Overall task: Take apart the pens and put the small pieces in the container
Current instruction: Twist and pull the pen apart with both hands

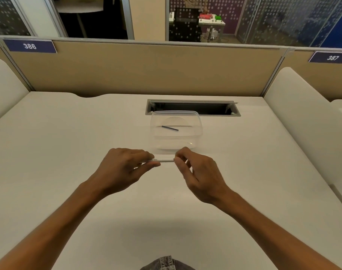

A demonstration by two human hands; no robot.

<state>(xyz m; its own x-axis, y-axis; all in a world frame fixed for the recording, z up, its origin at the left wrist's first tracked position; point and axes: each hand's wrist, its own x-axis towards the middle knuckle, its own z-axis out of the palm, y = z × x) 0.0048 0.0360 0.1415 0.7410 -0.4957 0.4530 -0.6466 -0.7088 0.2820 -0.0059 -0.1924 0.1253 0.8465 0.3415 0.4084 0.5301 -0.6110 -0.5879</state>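
Clear plastic container (pixel 176 131) — rounded, holding one thin dark rod (pixel 170 128). I see left hand (pixel 125 168) gripping white pen (pixel 165 160); right hand (pixel 197 172) pinching its end — fingers narrow.

Open-plan office, numbered desk signs (pixel 30 46), beige partition (pixel 146 69), glass-walled rooms (pixel 283 20) behind

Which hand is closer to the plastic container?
Right. The right hand pinches the pen just before the container; the left hand holds it further left.
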